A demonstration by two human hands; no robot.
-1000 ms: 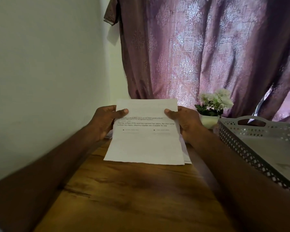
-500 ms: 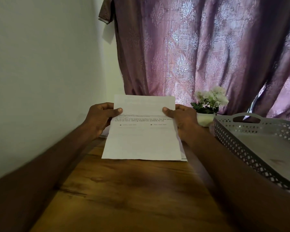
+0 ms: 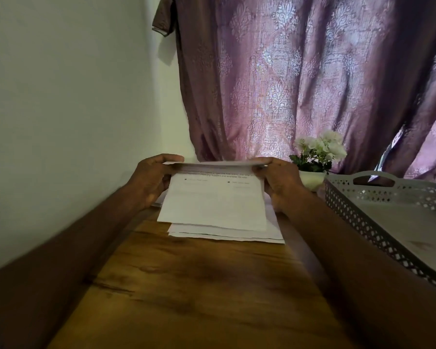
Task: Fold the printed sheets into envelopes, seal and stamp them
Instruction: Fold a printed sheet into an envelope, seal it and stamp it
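Both hands hold one printed sheet above the far end of the wooden desk. The left hand pinches the sheet's left upper corner, thumb on top and fingers curled beneath. The right hand pinches the right upper corner the same way. The top part of the sheet bends over toward the person, so its far edge shows as a thin line running from one hand to the other. A few lines of print show just under that bend; the lower half of the sheet hangs blank and tilts down toward the desk.

Directly under the held sheet, between the two wrists, a small stack of papers lies flat on the desk, its near edge sticking out below the sheet.

To the right of the right hand stands a grey tray with perforated walls and a cut-out handle; the part of its floor in view is bare. Just beyond the right hand, between it and the tray, sits a small white pot with white flowers. Behind both hands hangs a purple patterned curtain, and a plain wall runs along the left arm's side.
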